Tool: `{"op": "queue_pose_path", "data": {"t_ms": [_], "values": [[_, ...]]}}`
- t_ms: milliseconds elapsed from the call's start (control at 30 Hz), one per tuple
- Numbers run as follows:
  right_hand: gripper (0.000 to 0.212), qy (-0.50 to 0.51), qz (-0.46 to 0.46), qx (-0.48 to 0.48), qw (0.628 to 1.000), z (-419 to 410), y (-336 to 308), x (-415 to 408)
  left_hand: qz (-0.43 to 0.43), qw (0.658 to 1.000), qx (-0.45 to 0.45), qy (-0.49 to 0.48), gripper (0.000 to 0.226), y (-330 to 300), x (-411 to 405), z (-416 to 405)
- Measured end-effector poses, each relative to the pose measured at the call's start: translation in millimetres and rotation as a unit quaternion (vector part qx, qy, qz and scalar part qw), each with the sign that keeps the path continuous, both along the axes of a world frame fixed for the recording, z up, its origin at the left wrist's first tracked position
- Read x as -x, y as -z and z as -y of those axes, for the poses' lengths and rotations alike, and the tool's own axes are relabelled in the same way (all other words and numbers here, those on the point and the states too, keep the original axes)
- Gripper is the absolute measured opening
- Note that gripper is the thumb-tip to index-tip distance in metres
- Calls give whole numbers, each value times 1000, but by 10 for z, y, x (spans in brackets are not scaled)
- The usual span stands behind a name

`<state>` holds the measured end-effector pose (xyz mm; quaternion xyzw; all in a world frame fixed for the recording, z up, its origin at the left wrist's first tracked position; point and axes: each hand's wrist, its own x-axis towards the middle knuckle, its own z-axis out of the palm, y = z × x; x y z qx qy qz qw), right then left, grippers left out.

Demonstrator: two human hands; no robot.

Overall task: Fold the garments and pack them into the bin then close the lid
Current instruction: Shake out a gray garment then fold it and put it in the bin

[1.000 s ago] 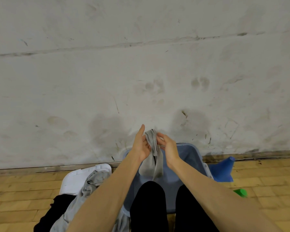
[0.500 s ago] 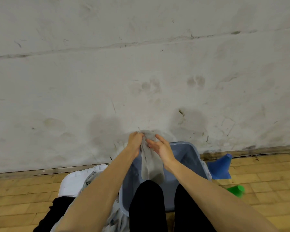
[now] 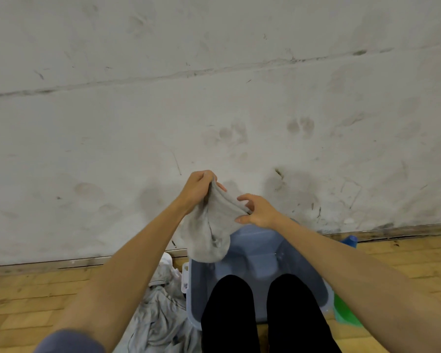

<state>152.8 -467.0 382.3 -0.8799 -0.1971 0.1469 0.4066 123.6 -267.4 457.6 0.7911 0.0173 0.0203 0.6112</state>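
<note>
Grey sock (image 3: 209,225) hangs just above the far-left corner of the blue bin (image 3: 260,253), clear of its rim. Left hand (image 3: 197,189) grips the upper edge, fingers curled round the cloth; right hand (image 3: 256,212) pinches the opposite edge. Recommended: keep both edges taut, fold the hanging toe up evenly, then lower it flat into the bin. More garments (image 3: 161,312) lie left of the bin.

Both bare forearms reach forward; the left hand (image 3: 197,191) is raised higher with fingers curled in a grip, the right hand (image 3: 256,212) lower beside it, pinching with thumb and fingertips
</note>
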Motion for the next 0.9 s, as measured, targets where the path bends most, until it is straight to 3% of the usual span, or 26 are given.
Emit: {"op": "queue_pose_path", "data": {"t_ms": [100, 167, 267, 367, 500, 567, 700, 733, 833, 900], "values": [[13, -1, 10, -12, 1000, 94, -64, -2, 32, 997, -49, -51, 27, 4, -19, -146], [28, 39, 31, -34, 998, 162, -146, -14, 48, 989, -128, -57, 27, 71, 12, -324], [23, 81, 61, -39, 994, 229, -362, -41, 83, 971, -210, -74, 28, 227, 130, -519], [21, 89, 52, -96, 990, 219, -604, -47, 71, 972, -161, -157, 25, 300, 176, -501], [23, 105, 29, -177, 978, 212, -837, -24, 21, 976, 14, -219, 21, 252, 163, -319], [29, 130, 46, -191, 972, 185, -897, -43, 52, 965, 0, -257, 23, 223, 193, -170], [36, 179, 44, -182, 966, 125, -868, -88, 142, 945, -114, -271, 26, 303, 163, -107], [39, 186, 36, -186, 964, 126, -840, -101, 129, 947, -100, -277, 30, 333, 105, -143], [33, 199, 11, -183, 963, 136, -728, -154, 4, 945, 70, -318, 58, 319, 43, -163], [32, 199, 4, -169, 965, 108, -662, -190, -75, 950, 120, -279, 67, 348, 58, -115]]}}
